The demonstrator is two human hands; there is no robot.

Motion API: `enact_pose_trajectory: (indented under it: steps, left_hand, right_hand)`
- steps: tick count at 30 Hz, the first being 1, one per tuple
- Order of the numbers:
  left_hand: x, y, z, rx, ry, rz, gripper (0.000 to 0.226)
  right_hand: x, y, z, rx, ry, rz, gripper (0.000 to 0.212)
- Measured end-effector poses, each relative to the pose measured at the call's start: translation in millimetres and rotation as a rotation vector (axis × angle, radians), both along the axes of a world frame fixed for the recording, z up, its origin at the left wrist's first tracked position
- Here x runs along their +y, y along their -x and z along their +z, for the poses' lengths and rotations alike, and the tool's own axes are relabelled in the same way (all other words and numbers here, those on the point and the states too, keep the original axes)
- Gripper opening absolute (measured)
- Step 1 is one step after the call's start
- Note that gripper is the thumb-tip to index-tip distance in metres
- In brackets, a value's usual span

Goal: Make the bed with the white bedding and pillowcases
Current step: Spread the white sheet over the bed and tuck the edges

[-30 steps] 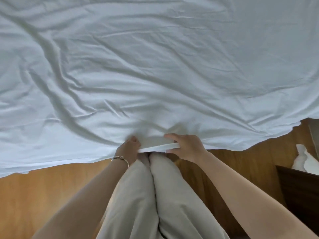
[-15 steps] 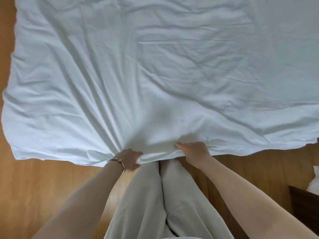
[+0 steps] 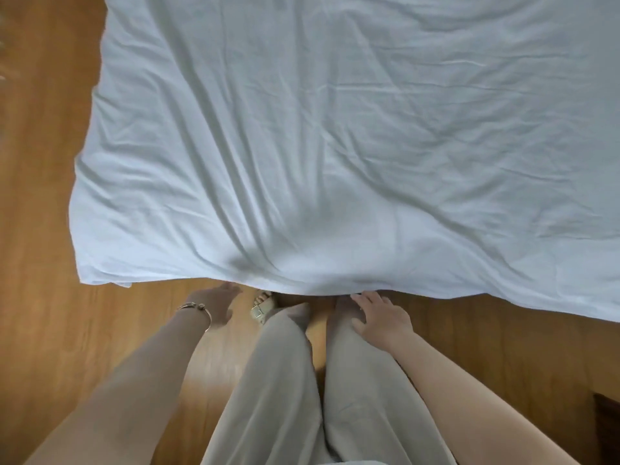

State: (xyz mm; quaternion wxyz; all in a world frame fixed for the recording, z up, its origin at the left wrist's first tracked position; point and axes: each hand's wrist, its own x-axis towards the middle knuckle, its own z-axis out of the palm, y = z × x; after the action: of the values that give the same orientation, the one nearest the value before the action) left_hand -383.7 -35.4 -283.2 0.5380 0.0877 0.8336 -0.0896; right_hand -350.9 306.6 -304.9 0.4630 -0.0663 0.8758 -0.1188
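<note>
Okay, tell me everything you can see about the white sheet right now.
The white sheet is thin, matte fabric that looks like cotton, spread flat and filling most of the head view. It is creased all over, with folds fanning out from the middle of its near edge. Its near left corner is rounded and slightly doubled under. The near hem hangs over the wooden floor. Neither the left hand nor the right hand grips it; both are open just below the hem.
</note>
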Motion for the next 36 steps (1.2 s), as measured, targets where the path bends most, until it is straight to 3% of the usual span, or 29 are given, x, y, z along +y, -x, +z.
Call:
enact_pose_trajectory:
  steps: [3, 6, 11, 14, 17, 20, 22, 23, 25, 27, 30, 33, 35, 36]
  left_hand:
    - [-31.4, 19.3, 5.2, 0.319, -0.143, 0.265, 0.055]
    - [-73.4, 37.1, 8.3, 0.546, -0.188, 0.327, 0.058]
    - [-187.7, 45.6, -0.7, 0.548, -0.084, 0.353, 0.078]
    - [-253.8, 39.1, -16.9, 0.517, -0.107, 0.144, 0.103]
    - [-311.4, 27.3, -39.6, 0.507, -0.242, -0.142, 0.113]
    - [-360.4, 13.5, -65.3, 0.558, -0.474, -0.23, 0.095]
    - [-382.9, 6.1, -80.5, 0.667, -0.648, -0.077, 0.058]
    - [-387.9, 7.5, -82.4, 0.758, -0.723, 0.126, 0.044]
    - [-388.5, 24.2, -74.1, 0.863, -0.786, 0.64, 0.037]
    - [-395.0, 48.3, -75.2, 0.799, -0.764, 0.964, 0.038]
    - [-404.5, 73.0, -83.1, 0.468, -0.753, 1.096, 0.069]
    - [-404.7, 81.4, -85.7, 0.283, -0.727, 1.135, 0.088]
    - [-406.0, 83.3, -85.3, 0.29, -0.669, 1.126, 0.071]
    - [-407.5, 81.8, -85.9, 0.328, -0.64, 1.083, 0.051]
  right_hand:
    - [-61.3, 30.7, 7.5, 0.065, 0.091, -0.029, 0.053]
    - [-126.5, 57.7, 14.8, 0.209, 0.154, 0.004, 0.044]
    - [-253.8, 86.9, 11.0, 0.498, 0.262, 0.122, 0.053]
    - [-334.4, 96.2, 2.4, 0.557, 0.228, 0.115, 0.063]
    - [-412.5, 89.1, -8.8, 0.627, 0.209, 0.042, 0.059]
    - [-473.5, 59.5, -18.8, 0.548, 0.229, -0.11, 0.05]
    - [-497.9, 37.0, -27.3, 0.439, 0.232, -0.191, 0.051]
    - [-504.4, 28.2, -33.0, 0.399, 0.228, -0.225, 0.053]
    - [-511.9, 19.4, -40.2, 0.381, 0.241, -0.28, 0.055]
    - [-516.8, 19.8, -45.3, 0.418, 0.244, -0.319, 0.054]
    - [-522.0, 26.0, -50.9, 0.456, 0.237, -0.348, 0.045]
    - [-526.5, 29.8, -52.8, 0.465, 0.234, -0.369, 0.04]
    - [-531.2, 25.5, -52.2, 0.451, 0.207, -0.383, 0.04]
    - [-535.1, 22.0, -50.9, 0.434, 0.192, -0.396, 0.041]
